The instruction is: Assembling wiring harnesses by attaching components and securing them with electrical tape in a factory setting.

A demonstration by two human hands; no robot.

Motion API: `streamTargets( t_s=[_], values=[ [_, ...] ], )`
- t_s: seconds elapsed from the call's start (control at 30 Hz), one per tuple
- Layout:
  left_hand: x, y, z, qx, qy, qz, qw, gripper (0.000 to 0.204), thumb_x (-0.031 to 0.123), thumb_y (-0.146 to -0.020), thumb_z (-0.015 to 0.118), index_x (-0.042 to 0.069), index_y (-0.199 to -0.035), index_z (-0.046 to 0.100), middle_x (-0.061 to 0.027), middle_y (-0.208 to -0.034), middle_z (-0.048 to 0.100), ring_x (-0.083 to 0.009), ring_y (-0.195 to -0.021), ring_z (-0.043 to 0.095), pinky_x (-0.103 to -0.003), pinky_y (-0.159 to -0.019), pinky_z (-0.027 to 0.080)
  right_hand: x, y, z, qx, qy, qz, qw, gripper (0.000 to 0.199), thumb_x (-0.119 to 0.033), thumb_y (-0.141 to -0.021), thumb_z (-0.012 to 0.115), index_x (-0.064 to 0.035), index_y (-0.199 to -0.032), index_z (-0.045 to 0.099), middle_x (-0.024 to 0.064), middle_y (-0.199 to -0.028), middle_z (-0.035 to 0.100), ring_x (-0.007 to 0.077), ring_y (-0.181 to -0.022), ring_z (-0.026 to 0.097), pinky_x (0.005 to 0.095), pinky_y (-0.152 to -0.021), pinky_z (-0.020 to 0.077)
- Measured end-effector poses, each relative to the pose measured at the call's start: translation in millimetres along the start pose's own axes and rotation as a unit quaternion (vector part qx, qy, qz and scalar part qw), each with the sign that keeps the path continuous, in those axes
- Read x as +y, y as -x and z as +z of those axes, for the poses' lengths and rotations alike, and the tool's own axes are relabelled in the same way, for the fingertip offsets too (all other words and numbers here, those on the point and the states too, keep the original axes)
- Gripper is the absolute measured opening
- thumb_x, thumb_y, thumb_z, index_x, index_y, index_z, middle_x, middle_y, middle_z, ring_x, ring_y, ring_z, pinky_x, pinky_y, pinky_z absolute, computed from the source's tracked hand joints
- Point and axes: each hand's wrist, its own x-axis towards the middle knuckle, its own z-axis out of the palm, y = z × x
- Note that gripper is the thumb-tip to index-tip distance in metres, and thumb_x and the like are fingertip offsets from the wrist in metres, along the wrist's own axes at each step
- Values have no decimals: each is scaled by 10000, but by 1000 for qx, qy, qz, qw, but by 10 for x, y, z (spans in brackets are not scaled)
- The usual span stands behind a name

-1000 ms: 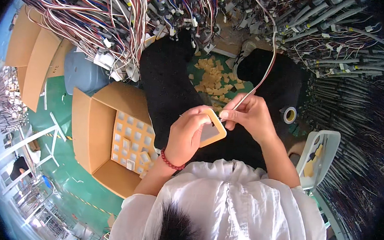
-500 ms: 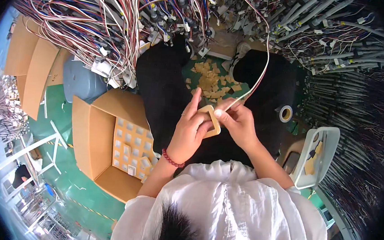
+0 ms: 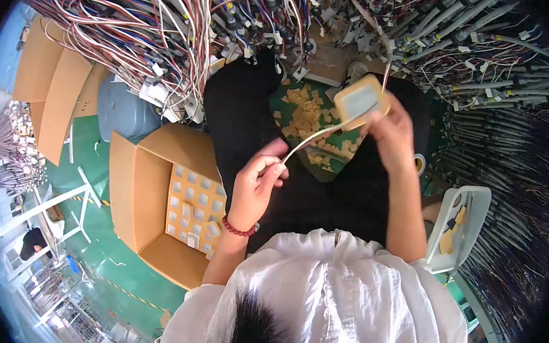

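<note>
My left hand [image 3: 255,186] is closed in front of my lap, thumb and fingertips pinching a thin white and dark cable [image 3: 316,137] near its end. From there the cable runs up to the right, behind my right hand, and towards the wires above. My right hand [image 3: 395,134], blurred by motion, grips the lower right edge of a square, beige-rimmed piece with a pale middle [image 3: 359,99]. That piece is tilted above my right knee. Beige scraps [image 3: 308,113] lie on the green floor between my legs.
An open cardboard box [image 3: 124,192] holding rows of pale square pieces stands at my left, beside a blue-grey stool [image 3: 121,111]. Dense hanging wires [image 3: 182,35] crowd the far side. On the right are a tape roll [image 3: 420,165], a clear plastic bin [image 3: 475,219] and cable bundles [image 3: 512,145].
The square piece has passed from my left hand to my right, which has moved up and right with it. My left hand now pinches the cable that my right hand held.
</note>
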Motion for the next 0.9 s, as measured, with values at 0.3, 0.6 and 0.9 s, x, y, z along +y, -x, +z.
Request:
streamTargets(
  t_s=[0.3, 0.6, 0.9],
  values=[
    [53, 46, 262, -91, 187, -146, 967, 188, 162, -948, 546, -17, -956, 603, -57, -757, 618, -80, -618, 533, -200, -586, 433, 139, 717, 566, -53, 19, 148, 987, 266, -198, -889, 632, 27, -1030, 657, 56, -858, 645, 120, -675, 582, 246, -640, 492],
    [105, 97, 270, -93, 305, -207, 925, 184, 186, -938, 574, 6, -949, 612, -91, -842, 654, -100, -671, 572, -222, -631, 478, 73, 670, 632, -82, -9, 128, 988, 140, -76, -855, 662, 39, -936, 664, 64, -817, 663, 111, -659, 603, 239, -611, 505],
    [158, 110, 274, -88, 181, -121, 972, 173, 167, -936, 573, -2, -934, 611, -105, -836, 657, -111, -666, 593, -236, -624, 496, -50, 629, 599, -108, 41, 128, 985, 91, -56, -843, 663, 26, -881, 648, 60, -809, 646, 103, -644, 595, 231, -614, 502]
  ],
)
